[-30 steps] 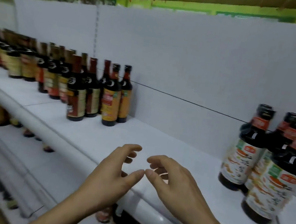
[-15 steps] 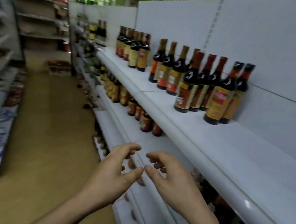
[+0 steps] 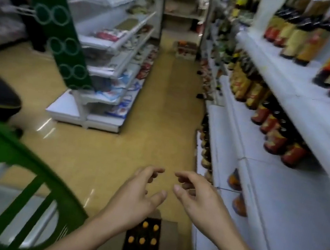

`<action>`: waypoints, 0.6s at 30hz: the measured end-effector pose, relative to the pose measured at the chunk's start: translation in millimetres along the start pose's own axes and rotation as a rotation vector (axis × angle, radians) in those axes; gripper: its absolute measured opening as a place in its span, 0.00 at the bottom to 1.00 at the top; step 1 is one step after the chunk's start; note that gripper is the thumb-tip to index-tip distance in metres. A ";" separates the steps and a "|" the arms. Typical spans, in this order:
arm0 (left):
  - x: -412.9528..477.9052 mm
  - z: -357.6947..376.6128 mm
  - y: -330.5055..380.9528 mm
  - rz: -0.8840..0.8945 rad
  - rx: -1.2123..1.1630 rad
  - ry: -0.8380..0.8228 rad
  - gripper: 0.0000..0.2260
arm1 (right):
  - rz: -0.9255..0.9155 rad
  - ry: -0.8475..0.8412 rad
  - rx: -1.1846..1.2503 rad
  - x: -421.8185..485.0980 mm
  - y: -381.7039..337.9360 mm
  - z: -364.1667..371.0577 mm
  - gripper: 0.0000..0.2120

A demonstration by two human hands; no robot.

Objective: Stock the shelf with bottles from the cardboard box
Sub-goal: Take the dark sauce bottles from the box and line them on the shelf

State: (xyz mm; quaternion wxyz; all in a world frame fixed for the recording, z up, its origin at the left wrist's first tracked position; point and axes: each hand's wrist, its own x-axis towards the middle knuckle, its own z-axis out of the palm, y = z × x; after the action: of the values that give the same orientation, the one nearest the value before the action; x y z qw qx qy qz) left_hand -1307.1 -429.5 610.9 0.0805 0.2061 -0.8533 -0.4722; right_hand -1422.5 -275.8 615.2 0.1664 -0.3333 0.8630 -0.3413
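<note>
A long white metal shelf (image 3: 307, 86) runs along the right. Near, the brown cardboard box (image 3: 166, 242) holds dark bottles with orange caps (image 3: 142, 241). They look heavy and breakable; grab the necks. The left hand (image 3: 138, 193) and right hand (image 3: 198, 198) hover half open, empty.

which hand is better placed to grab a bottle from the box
Left, probably: the left hand hangs empty over the orange caps in the box; the right hand sits off toward the shelf.

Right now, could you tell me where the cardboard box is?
The cardboard box sits on the floor at bottom centre of the head view, below the left hand and right hand, left of the shelf.
</note>
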 end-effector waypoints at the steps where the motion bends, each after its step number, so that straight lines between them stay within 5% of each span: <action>1: -2.0 1.5 -7.5 -0.033 -0.001 0.021 0.22 | -0.014 -0.037 0.006 5.9 3.8 8.3 0.16; 8: -22.2 25.0 -61.2 -0.275 -0.016 0.124 0.23 | -0.064 -0.278 0.036 35.8 36.0 65.5 0.16; 18: -27.3 84.5 -159.3 -0.426 -0.063 0.032 0.22 | 0.088 -0.459 0.084 29.5 123.8 158.5 0.17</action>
State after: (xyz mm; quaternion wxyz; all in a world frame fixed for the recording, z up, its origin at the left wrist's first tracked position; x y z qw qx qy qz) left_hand -1266.6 -427.2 433.1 -0.0012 0.3866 -0.7739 -0.5016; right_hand -1419.4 -304.4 414.0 0.3865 -0.3571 0.8012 -0.2849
